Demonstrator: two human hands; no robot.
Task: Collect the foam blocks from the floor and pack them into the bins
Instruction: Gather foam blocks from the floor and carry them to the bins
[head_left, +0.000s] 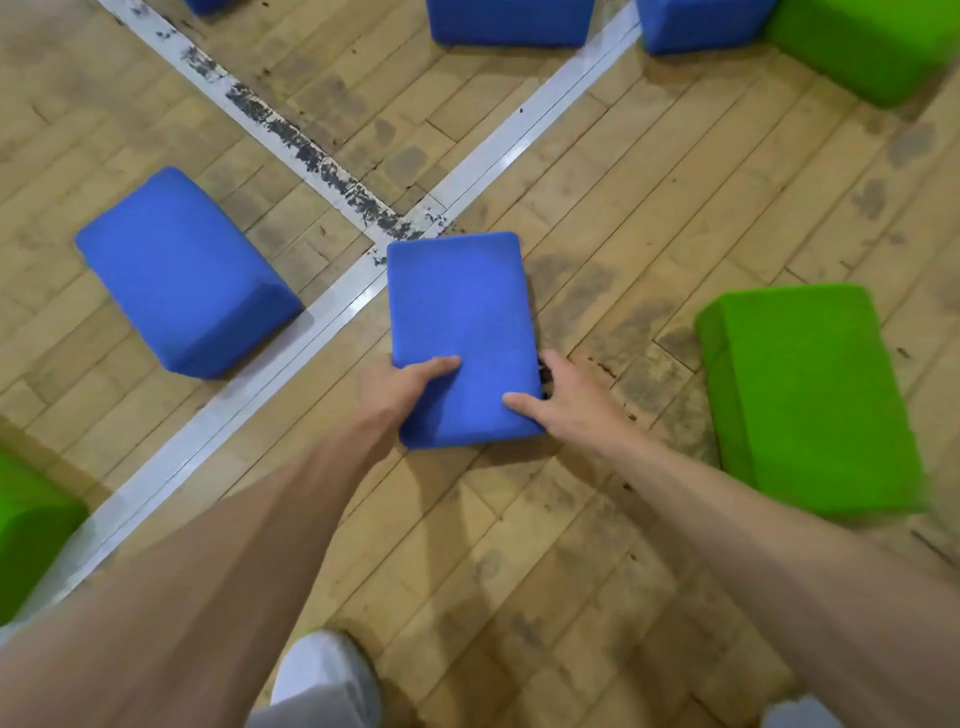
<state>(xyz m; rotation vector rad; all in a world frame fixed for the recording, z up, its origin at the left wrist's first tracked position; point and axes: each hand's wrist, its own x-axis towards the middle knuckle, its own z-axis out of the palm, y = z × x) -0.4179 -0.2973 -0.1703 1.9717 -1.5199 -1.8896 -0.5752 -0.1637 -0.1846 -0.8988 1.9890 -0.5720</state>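
Blue foam block (457, 306), centre. Left hand (397, 392) and right hand (574, 408) grip its near end: thumbs on top, fingers clamped round its sides.

The centre block (460, 312) sits between left block (182, 270) and right block (810, 395); far blocks (509, 21), apparently three, behind.

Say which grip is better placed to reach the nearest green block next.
Probably the right grip: it holds the right edge of the blue block, the side facing the green block. The left grip holds the opposite edge, with the block between.
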